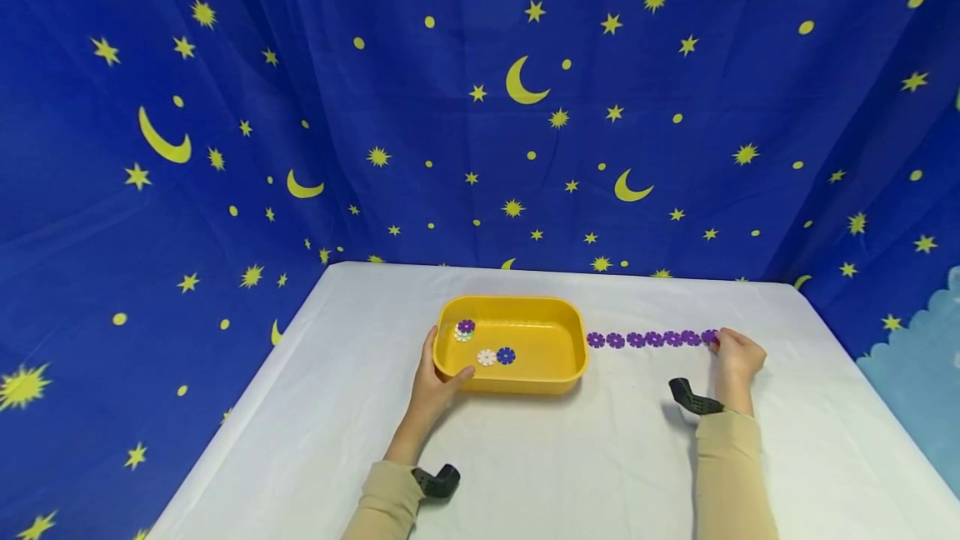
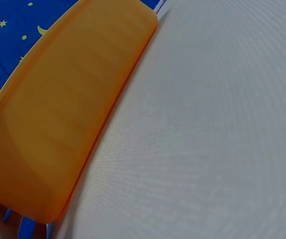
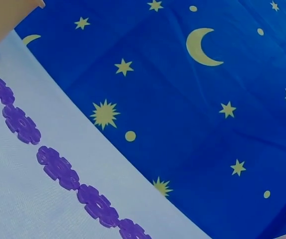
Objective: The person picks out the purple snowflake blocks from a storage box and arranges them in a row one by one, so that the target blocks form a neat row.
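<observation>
My left hand [image 1: 433, 390] grips the left end of a yellow plastic tub [image 1: 517, 387], its thumb over the near rim and the fingers along the outer wall. The tub's side [image 2: 78, 94] fills much of the left wrist view. Inside lie a blue snowflake disc [image 1: 506, 356], a white disc [image 1: 486, 357] and a purple disc [image 1: 466, 326] overlapping pale ones. From the tub's right side runs a straight row of purple snowflake discs [image 1: 654, 339]. At its right end my right hand [image 1: 738, 357] pinches the last purple disc [image 1: 708, 337]; its fingertips partly cover that disc.
A white cloth [image 1: 570, 465] covers the table. Behind it and at the sides hangs a blue curtain [image 1: 465, 132] with yellow moons and stars. Black wrist mounts [image 1: 693, 398] stick out from both wrists. The row's discs [image 3: 58, 167] lie flat near the table's far edge.
</observation>
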The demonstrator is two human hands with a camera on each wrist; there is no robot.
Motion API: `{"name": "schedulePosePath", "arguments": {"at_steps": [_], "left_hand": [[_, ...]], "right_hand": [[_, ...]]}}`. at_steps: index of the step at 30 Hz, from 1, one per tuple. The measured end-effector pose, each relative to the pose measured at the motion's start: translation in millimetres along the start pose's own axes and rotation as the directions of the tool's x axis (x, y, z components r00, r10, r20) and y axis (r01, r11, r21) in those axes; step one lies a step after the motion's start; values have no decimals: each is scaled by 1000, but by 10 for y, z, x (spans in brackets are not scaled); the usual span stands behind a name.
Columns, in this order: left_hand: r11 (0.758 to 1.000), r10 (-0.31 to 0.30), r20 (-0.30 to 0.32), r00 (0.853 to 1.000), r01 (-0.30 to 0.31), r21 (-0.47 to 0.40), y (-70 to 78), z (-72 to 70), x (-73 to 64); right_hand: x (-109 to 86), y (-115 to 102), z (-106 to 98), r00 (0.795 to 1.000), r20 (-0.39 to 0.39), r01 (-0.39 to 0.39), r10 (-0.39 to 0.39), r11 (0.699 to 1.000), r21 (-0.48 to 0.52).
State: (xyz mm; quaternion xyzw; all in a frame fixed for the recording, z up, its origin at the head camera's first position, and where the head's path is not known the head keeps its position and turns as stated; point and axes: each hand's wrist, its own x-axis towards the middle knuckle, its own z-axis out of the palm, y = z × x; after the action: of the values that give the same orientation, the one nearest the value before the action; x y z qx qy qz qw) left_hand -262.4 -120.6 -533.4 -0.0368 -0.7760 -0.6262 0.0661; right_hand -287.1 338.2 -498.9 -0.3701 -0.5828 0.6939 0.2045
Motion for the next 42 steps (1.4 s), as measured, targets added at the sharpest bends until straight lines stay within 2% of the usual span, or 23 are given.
{"name": "schedulePosePath", "arguments": {"at_steps": [5, 13, 16, 25, 34, 35, 36, 38, 41, 42], "left_hand": [[1000, 18, 0, 1000, -18, -5, 14, -1, -13], [1000, 1, 17, 1000, -1, -27, 25, -14, -11], [999, 1, 23, 1000, 0, -41, 23, -14, -9], [1000, 9, 10, 1000, -9, -21, -15, -7, 1], [999, -1, 30, 1000, 3, -53, -26, -15, -24], [999, -6, 33, 999, 8, -51, 22, -26, -39], [999, -2, 37, 999, 4, -52, 74, -39, -56], [999, 5, 33, 999, -3, -42, 80, -41, -54], [999, 4, 28, 1000, -3, -40, 73, -37, -41], [999, 11, 22, 1000, -11, -36, 25, -27, -25]], "right_hand": [[-1, 1, 1, 999, -33, 4, -4, 1000, 8], [-5, 13, 7, 994, -100, 43, -49, 997, -63], [-26, -7, 20, 994, -105, 39, -43, 998, -39], [-132, -121, 181, 997, -21, 77, -76, 992, 100], [-316, -103, 427, 990, 50, 133, -134, 991, 30], [-346, -103, 468, 987, 65, 144, -145, 989, 19], [-371, -101, 513, 984, 82, 156, -157, 988, 18], [-432, -108, 600, 978, 120, 172, -174, 985, 21], [-501, -102, 714, 965, 170, 195, -201, 980, 46], [-520, -97, 742, 961, 185, 194, -203, 979, 65]]}}
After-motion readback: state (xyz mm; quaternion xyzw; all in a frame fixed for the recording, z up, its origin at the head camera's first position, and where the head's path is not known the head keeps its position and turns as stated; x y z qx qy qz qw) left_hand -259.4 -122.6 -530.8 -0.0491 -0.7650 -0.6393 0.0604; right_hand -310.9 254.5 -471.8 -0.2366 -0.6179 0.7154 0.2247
